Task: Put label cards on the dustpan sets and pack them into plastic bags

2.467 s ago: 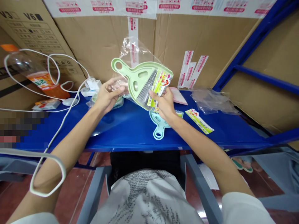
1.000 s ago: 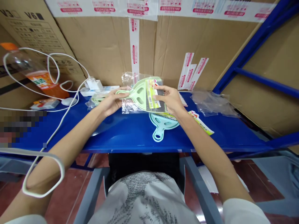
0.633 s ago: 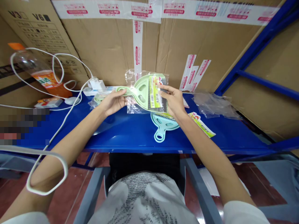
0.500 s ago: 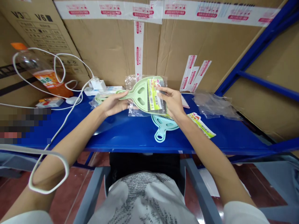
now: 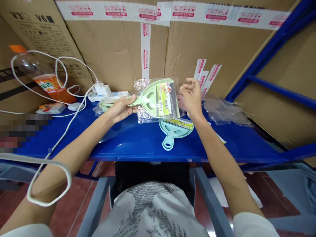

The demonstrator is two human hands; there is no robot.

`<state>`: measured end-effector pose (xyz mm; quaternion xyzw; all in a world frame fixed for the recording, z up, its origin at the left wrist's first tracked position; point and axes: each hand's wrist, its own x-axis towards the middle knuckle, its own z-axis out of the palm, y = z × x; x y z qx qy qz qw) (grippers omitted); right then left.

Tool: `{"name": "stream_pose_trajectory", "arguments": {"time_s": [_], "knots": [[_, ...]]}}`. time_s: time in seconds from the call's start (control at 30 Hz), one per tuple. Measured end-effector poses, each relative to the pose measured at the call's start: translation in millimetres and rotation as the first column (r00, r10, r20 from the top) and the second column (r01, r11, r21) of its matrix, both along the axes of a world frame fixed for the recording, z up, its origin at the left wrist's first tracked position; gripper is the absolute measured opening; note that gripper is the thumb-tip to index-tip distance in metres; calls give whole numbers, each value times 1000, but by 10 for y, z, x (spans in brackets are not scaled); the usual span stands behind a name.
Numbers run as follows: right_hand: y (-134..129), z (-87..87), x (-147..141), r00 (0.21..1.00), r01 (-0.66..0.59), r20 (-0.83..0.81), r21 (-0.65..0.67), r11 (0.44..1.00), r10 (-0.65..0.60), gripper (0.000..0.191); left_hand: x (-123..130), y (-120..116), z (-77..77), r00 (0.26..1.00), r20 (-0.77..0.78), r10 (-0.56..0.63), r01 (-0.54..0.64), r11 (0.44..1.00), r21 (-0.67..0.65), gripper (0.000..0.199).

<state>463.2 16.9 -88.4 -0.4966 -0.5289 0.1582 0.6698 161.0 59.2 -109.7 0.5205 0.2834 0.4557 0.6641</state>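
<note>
My left hand (image 5: 123, 108) grips the handle of a light green dustpan (image 5: 149, 100), tilted above the table. A yellow-green label card (image 5: 163, 98) and grey brush bristles lie in its pan, and a clear plastic bag (image 5: 144, 115) surrounds part of it. To the right of the pan, apart from it, my right hand (image 5: 192, 97) is raised with loosely bent fingers and nothing visible in them. A light blue dustpan (image 5: 172, 131) with a label and bristles rests on the blue table below. Something pink (image 5: 181, 102) shows behind my right hand.
Crumpled clear bags (image 5: 227, 110) lie on the right of the table (image 5: 138, 144). At left are an orange drink bottle (image 5: 49, 80), a white charger (image 5: 101, 89), and a white cable (image 5: 65, 128) looping over my left forearm. Cardboard (image 5: 111, 49) walls the back; a blue frame bar (image 5: 261, 49) slants at right.
My right hand has let go of the green dustpan's right side and moved up and right. The left hand keeps its hold on the handle, and the pan has tilted slightly.
</note>
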Motion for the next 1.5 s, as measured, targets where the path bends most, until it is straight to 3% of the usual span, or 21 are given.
{"name": "stream_pose_trajectory", "arguments": {"time_s": [0.07, 0.17, 0.23, 0.4, 0.57, 0.83, 0.9, 1.03, 1.1, 1.2, 1.43, 1.5], "knots": [[-5, 36, 66, 988, -117, -125, -176, 977, 95, 28, 5, 3, -13, 1000, 20, -16, 16, 1000, 5, 19], [-98, 117, 71, 935, -326, -256, -353, 877, 244, 15, -3, 29, -25, 999, 39, -23, 23, 1000, 3, 20], [-171, 173, 44, 932, -342, -242, -348, 873, 269, 16, -20, 52, -21, 999, 27, -38, 38, 999, -23, 22], [-242, 263, 36, 950, -275, -220, -262, 925, 220, 13, -67, 71, 18, 997, 21, -69, 71, 992, -107, 29], [-234, 282, 92, 954, -264, -216, -265, 928, 210, 14, -68, 24, 56, 993, 110, -37, 44, 997, -61, 32], [-190, 195, 89, 953, -301, -142, -315, 900, 269, 31, -62, 58, 99, 998, 40, 58, -56, 998, -30, 41], [-208, 191, 86, 938, -343, -180, -352, 871, 296, 43, -69, 80, 93, 995, 43, 89, -88, 995, -39, 42], [-293, 207, 37, 822, -569, -287, -421, 706, 492, 77, -79, 129, 54, 988, 90, 128, -125, 992, -36, 44], [-318, 198, -6, 779, -627, -314, -405, 665, 543, 90, -79, 148, 36, 986, 100, 136, -134, 991, -30, 44], [-312, 163, -49, 792, -610, -311, -355, 708, 526, 97, -71, 154, 30, 984, 95, 151, -150, 989, -18, 46], [-316, 188, 10, 826, -564, -266, -359, 744, 497, 79, -49, 123, 51, 983, 128, 132, -131, 991, -21, 50], [-320, 209, 28, 838, -546, -233, -371, 751, 494, 65, -58, 135, 46, 981, 148, 123, -121, 992, -29, 51]]}}
